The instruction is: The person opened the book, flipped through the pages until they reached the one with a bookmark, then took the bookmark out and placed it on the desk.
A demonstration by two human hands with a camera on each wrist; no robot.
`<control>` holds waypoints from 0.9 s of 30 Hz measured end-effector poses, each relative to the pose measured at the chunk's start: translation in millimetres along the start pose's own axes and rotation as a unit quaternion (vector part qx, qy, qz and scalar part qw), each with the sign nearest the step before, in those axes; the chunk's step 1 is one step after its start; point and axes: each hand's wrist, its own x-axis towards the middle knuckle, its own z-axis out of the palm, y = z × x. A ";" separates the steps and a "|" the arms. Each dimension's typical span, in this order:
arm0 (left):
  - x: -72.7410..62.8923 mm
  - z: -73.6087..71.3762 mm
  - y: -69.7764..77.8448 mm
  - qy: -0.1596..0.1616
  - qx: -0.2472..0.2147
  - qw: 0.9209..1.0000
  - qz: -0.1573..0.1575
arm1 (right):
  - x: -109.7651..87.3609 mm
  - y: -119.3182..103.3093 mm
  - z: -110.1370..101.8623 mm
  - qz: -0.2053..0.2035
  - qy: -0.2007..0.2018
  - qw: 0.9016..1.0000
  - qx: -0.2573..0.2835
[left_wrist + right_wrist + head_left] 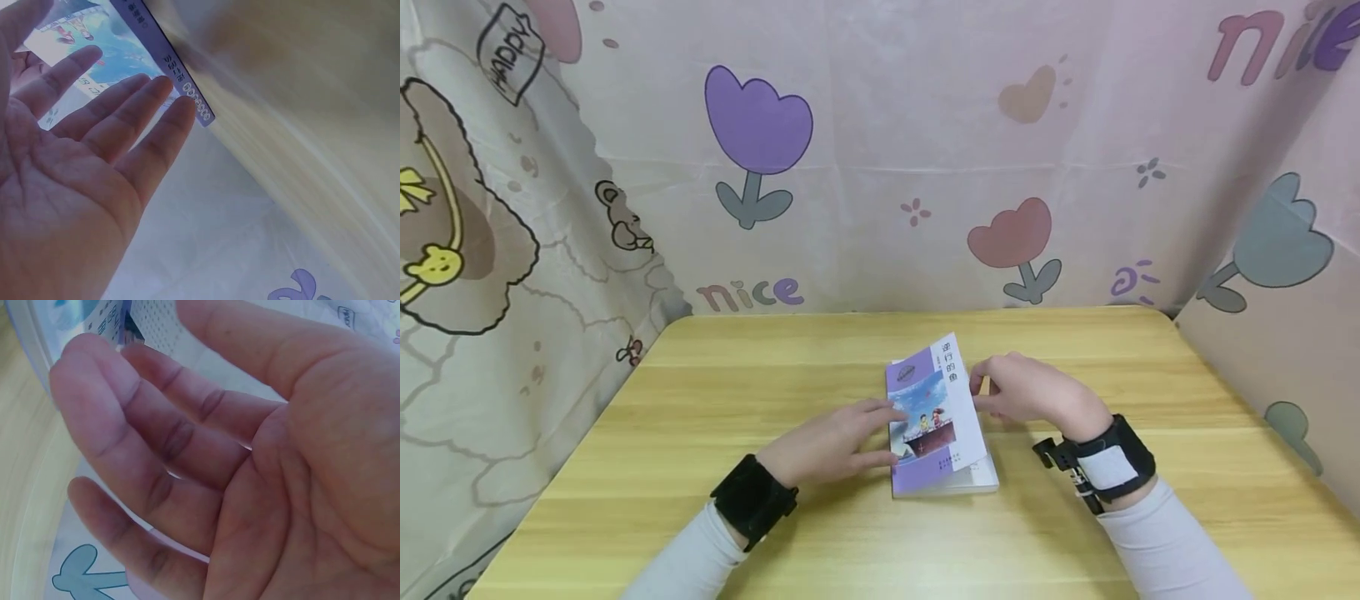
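A paperback book (922,417) with a purple-and-white cover, Chinese characters and a picture of two figures under a blue sky lies on the table. Its front cover (961,408) stands raised along the right side, showing white pages (981,477) beneath. From the left, my left hand (838,442) reaches over the cover's left part with spread, nearly straight fingers (153,147). At the raised right edge is my right hand (1033,390), its fingers (119,425) loosely bent beside the cover (100,322). The right thumb stands apart from those fingers, with printed page visible behind.
The wooden table (760,358) runs back to a patterned cloth (880,167) with flowers and lettering, which also hangs at both sides. Black straps (752,500) circle both wrists, and the right one carries a small black device (1071,467).
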 end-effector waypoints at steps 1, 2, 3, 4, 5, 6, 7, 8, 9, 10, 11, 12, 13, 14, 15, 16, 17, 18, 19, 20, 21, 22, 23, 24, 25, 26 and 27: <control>0.8 -1.4 0.2 0.002 -0.002 1.000 0.001 | -0.4 -0.2 -0.9 -0.006 0.005 1.000 -0.001; 1.5 -2.6 0.1 0.004 -0.002 1.000 0.001 | -0.6 -0.7 -1.8 -0.014 0.010 1.000 -0.003; 2.0 -3.7 0.0 0.006 -0.001 1.000 0.001 | -0.9 -1.5 -2.6 -0.022 0.014 1.000 -0.005; 2.3 -4.7 -0.2 0.008 -0.001 1.000 0.002 | -0.8 -2.3 -2.8 -0.027 0.016 0.999 -0.006; 2.1 -5.5 -0.6 0.010 -0.001 1.000 0.002 | -0.7 -3.6 -2.9 -0.035 0.017 0.999 -0.008; 1.7 -6.2 -0.7 0.012 0.000 1.000 0.002 | -0.3 -4.8 -2.7 -0.043 0.018 0.999 -0.010; 1.2 -6.9 -1.0 0.013 -0.002 1.000 0.001 | 0.1 -6.1 -2.4 -0.051 0.017 0.999 -0.011; 0.6 -7.4 -1.3 0.016 -0.004 1.000 0.001 | 0.6 -7.5 -1.9 -0.057 0.017 0.998 -0.009; 0.0 -8.0 -1.5 0.019 -0.007 1.000 0.002 | 1.3 -8.5 -1.0 -0.060 0.017 0.998 -0.008; -0.8 -8.7 -1.6 0.023 -0.010 1.000 0.004 | 1.8 -9.7 -0.1 -0.063 0.016 0.998 -0.004; -1.6 -9.6 -1.5 0.026 -0.013 1.000 0.005 | 2.2 -10.9 0.8 -0.069 0.017 0.997 -0.003; -2.3 -10.5 -1.5 0.028 -0.016 0.999 0.004 | 2.9 -12.1 2.0 -0.075 0.019 0.997 0.001; -3.2 -11.6 -1.5 0.031 -0.020 0.999 0.004 | 3.4 -13.3 3.0 -0.084 0.022 0.996 0.004; -4.2 -12.9 -1.5 0.033 -0.024 0.999 0.003 | 4.0 -14.7 4.4 -0.090 0.025 0.996 0.008; -5.2 -14.2 -1.5 0.034 -0.026 0.999 0.000 | 4.6 -16.0 5.9 -0.096 0.028 0.995 0.010; -5.9 -15.4 -1.7 0.035 -0.030 0.999 -0.002 | 4.9 -17.5 7.3 -0.102 0.032 0.994 0.013; -6.5 -16.8 -1.7 0.036 -0.032 0.999 -0.004 | 5.4 -18.4 8.8 -0.109 0.036 0.993 0.013; -7.0 -18.1 -2.1 0.037 -0.034 0.999 -0.006 | 5.8 -19.4 10.3 -0.114 0.039 0.993 0.014; -7.5 -19.6 -2.3 0.038 -0.037 0.999 -0.007 | 5.9 -20.3 11.6 -0.117 0.041 0.992 0.015; -7.9 -20.9 -2.8 0.039 -0.038 0.998 -0.007 | 6.4 -21.2 13.2 -0.118 0.044 0.992 0.014; -8.2 -22.2 -3.2 0.042 -0.036 0.998 -0.006 | 6.6 -21.9 14.3 -0.123 0.046 0.991 0.014; -8.4 -23.4 -3.7 0.045 -0.035 0.998 -0.004 | 6.8 -22.5 15.3 -0.127 0.049 0.991 0.013; -8.7 -24.9 -4.0 0.049 -0.034 0.998 -0.001 | 6.7 -23.3 16.4 -0.130 0.051 0.990 0.012; -9.0 -26.1 -4.4 0.052 -0.032 0.998 0.001 | 7.1 -24.2 17.5 -0.133 0.053 0.990 0.012; -9.1 -27.1 -5.0 0.057 -0.029 0.998 0.003 | 7.5 -25.1 18.5 -0.137 0.054 0.989 0.012; -9.3 -28.1 -5.5 0.062 -0.027 0.998 0.004 | 8.0 -25.9 19.5 -0.141 0.055 0.988 0.012; -9.4 -29.0 -5.6 0.065 -0.026 0.997 0.004 | 8.2 -27.1 20.4 -0.142 0.054 0.988 0.012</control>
